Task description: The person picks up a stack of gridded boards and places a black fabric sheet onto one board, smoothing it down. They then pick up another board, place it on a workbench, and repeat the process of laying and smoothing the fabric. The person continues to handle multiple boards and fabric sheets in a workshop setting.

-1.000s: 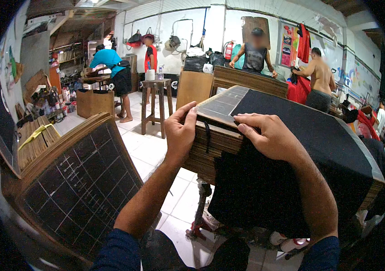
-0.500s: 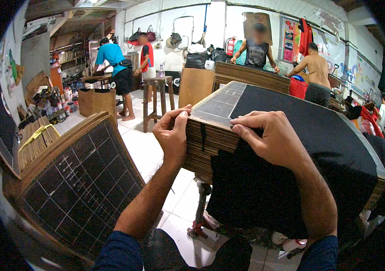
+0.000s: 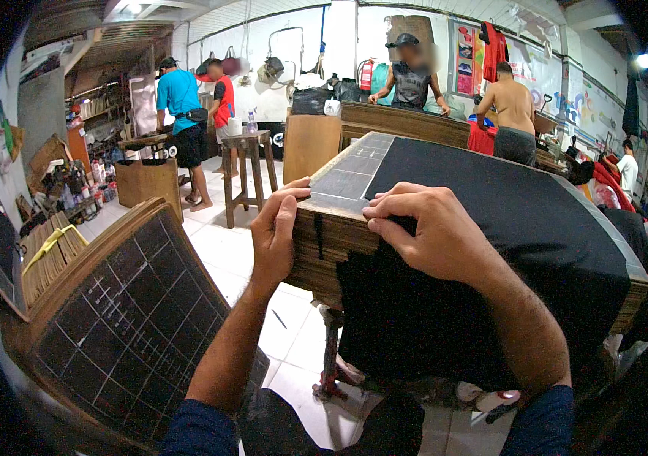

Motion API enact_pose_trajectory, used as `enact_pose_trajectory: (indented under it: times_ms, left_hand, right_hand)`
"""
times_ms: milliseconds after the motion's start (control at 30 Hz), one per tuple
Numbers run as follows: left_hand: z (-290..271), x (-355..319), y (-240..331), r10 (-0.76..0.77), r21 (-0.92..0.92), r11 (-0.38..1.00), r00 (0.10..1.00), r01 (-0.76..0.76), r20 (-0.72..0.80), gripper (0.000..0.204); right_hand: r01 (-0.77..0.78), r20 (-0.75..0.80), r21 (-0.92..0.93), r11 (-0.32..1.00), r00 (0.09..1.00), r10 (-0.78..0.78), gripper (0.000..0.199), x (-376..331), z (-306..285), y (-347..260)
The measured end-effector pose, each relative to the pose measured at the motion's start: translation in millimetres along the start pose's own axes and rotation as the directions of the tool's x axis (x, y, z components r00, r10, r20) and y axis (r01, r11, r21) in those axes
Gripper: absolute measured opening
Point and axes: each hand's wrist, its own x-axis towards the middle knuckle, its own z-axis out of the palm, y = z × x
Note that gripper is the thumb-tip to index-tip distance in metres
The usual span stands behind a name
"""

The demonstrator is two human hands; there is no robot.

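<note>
A black fabric (image 3: 483,205) lies over a thick stack of boards (image 3: 324,249) and hangs down its near side. At its left edge my right hand (image 3: 434,228) is closed, thumb and fingers pinching the fabric near the board's front edge. My left hand (image 3: 275,235) is at the stack's left corner, its fingers stretched over the top edge and its thumb apart from them. Between the hands shows the bare top board (image 3: 339,182), dark with white ruled lines. A short dark strip (image 3: 319,234) hangs down the stack's front.
At my left leans another stack of grid-marked boards (image 3: 134,311). Beyond stand a wooden stool (image 3: 248,144) and a brown box (image 3: 145,182). A metal stand leg (image 3: 330,349) is under my stack. Several people work farther back, one (image 3: 409,80) behind another board stack (image 3: 407,125).
The view has shifted slightly, moving the scene left. My left hand's fingers have straightened from a curled hold at the corner. My right hand still pinches the fabric's edge.
</note>
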Motion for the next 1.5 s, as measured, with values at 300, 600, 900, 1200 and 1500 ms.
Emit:
enact_pose_trajectory:
  times_ms: [300, 600, 900, 1200, 1500]
  left_hand:
    - [5, -1, -5, 0.082, 0.037, 0.996, 0.995, -0.08, -0.057, 0.031]
    - [3, -4, -8, 0.079, 0.018, 0.997, 0.997, -0.079, -0.014, 0.032]
    - [1, -5, -7, 0.074, 0.025, 0.997, 0.997, -0.074, -0.01, 0.03]
    - [1, -4, -10, 0.117, 0.032, 0.993, 0.993, -0.117, -0.027, 0.027]
    - [2, -5, -4, 0.092, 0.0, 0.996, 0.995, -0.092, -0.03, 0.027]
  right_hand:
    - [-0.248, 0.023, -0.32, 0.914, 0.963, 0.269, 0.045, -12, -106, 38]
    - [-0.475, 0.403, -0.399, 0.784, 0.677, 0.615, 0.075, -41, -97, 107]
    - [-0.466, 0.401, -0.359, 0.808, 0.705, 0.585, 0.073, -37, -96, 97]
    - [-0.482, 0.389, -0.31, 0.819, 0.722, 0.572, 0.073, -40, -98, 98]
    - [-0.487, 0.377, -0.323, 0.811, 0.72, 0.583, 0.072, -40, -95, 99]
